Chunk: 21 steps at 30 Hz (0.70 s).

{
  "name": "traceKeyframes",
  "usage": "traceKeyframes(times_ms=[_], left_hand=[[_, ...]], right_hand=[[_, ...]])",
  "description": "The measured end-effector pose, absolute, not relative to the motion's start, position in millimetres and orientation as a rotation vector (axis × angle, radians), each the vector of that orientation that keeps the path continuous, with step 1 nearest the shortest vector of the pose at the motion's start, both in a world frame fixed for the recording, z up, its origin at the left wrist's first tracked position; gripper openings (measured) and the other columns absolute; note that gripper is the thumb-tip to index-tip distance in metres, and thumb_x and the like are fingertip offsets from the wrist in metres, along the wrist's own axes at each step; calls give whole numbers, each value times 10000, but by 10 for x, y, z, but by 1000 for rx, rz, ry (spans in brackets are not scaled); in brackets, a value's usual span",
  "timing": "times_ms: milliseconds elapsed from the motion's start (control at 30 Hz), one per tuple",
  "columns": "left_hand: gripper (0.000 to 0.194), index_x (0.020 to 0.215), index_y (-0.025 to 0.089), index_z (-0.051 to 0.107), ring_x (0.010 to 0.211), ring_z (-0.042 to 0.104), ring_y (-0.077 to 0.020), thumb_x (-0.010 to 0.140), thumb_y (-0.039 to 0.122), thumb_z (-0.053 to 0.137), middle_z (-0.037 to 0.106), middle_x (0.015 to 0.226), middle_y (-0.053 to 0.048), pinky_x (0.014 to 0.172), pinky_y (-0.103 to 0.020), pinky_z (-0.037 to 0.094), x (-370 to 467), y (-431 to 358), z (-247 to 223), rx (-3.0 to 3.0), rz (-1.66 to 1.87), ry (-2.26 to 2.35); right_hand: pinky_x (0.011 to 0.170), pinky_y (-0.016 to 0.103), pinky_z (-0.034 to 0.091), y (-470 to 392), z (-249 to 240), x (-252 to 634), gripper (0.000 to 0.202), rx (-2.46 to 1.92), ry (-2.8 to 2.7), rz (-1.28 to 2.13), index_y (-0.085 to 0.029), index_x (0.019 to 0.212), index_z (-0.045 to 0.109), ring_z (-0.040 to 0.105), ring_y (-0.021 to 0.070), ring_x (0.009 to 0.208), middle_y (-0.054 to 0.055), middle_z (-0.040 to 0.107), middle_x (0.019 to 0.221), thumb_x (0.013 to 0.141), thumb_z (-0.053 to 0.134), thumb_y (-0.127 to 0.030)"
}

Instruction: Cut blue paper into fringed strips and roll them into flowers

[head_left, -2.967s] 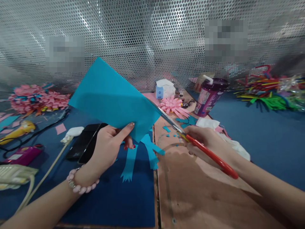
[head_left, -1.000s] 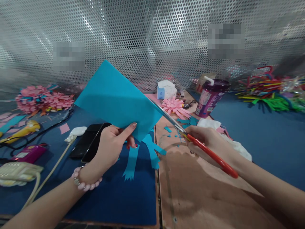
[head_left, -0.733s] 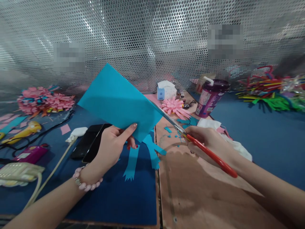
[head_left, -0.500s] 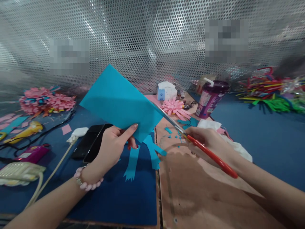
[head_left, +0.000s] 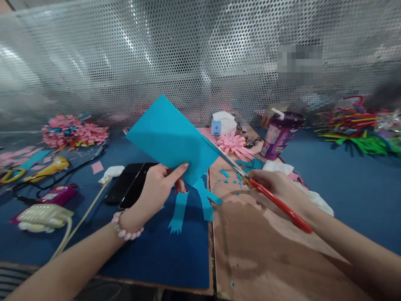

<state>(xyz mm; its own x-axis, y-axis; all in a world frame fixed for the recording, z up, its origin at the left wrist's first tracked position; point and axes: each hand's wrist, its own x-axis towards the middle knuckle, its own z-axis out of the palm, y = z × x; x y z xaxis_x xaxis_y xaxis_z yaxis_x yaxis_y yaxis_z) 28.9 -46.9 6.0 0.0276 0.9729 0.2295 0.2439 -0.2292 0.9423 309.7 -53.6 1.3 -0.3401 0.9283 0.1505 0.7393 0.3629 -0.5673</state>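
Note:
A blue sheet of paper (head_left: 172,138) is held up by its lower edge in my left hand (head_left: 161,182), thumb on its face. My right hand (head_left: 278,190) grips red-handled scissors (head_left: 278,205), whose blades meet the sheet's right side; the far blade is partly hidden by the paper. Fringed blue strips (head_left: 179,211) lie on the table beneath the sheet. Small blue scraps (head_left: 224,172) are scattered beside the blades. A pink paper flower (head_left: 232,143) lies just behind the scissors.
A black phone (head_left: 133,186) lies left of my wrist, near a white plug (head_left: 112,172) and power strip (head_left: 44,215). A purple cup (head_left: 280,136) with a straw stands back right. Pink flowers (head_left: 72,129) sit back left; colourful strips (head_left: 360,129) lie far right.
The view has shifted slightly left, so most things appear further right. The sheet's left part sits lower in view. Both hands keep their holds, and the blades remain at the sheet's right side.

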Motion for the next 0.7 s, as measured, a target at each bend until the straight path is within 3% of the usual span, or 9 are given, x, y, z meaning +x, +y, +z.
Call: traceKeyframes(times_ms=[367,700], left_hand=[[504,417,163,580,402,506,-93,846,426,591,561,401,-27,483,-232,437,282,-458,33,1588,1240,1244],[490,428,164,584,398,503,-90,835,436,602,562,407,-24,479,-233,429,272,-445,31,1559,1228,1258]], right_hand=[[472,238,284,-543,56,3095,136,-1418,-2226,529,-202,651,441,485,124,510,-30,501,552,787,433,-206],[460,235,280,-546,56,3090,144,-1445,-2210,535,-195,647,471,484,119,495,-28,507,559,784,432,-217]])
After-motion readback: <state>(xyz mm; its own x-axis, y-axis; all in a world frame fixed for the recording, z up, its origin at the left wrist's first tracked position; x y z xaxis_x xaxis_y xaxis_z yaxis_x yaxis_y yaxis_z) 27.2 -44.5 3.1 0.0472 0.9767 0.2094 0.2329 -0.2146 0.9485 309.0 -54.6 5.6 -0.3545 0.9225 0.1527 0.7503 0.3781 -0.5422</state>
